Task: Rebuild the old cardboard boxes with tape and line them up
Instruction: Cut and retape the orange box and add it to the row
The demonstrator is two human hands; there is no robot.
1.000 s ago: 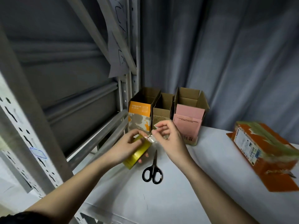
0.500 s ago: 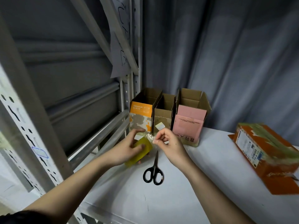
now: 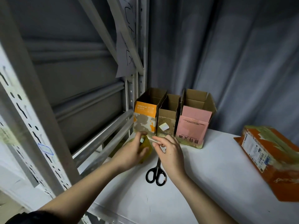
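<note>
Evidently a tape-peeling step: the left hand (image 3: 132, 151) wraps its fingers round a yellow tape roll (image 3: 145, 149) held just above the white table (image 3: 210, 183), while the right hand (image 3: 169, 152) pinches the free tape end (image 3: 152, 140) between thumb and forefinger, close beside the roll. Three open-topped boxes stand in a row against the back, touching side by side: an orange box (image 3: 145, 118), a plain brown box (image 3: 166, 117) and a pink box (image 3: 193, 125). A fourth, a torn orange carton (image 3: 271, 157), lies on its side well apart at the right and probably awaits rebuilding. Black scissors (image 3: 156, 172) lie on the table just below the right hand. The tape will likely behave as a thin, limp, sticky film, prone to folding onto itself, so it is best held by its very end and kept taut against the roll. The roll is light and stiff; a grip across its rim suits it. Worn cardboard is light but weak at its creases; panels, not flaps, are the safer hold.
</note>
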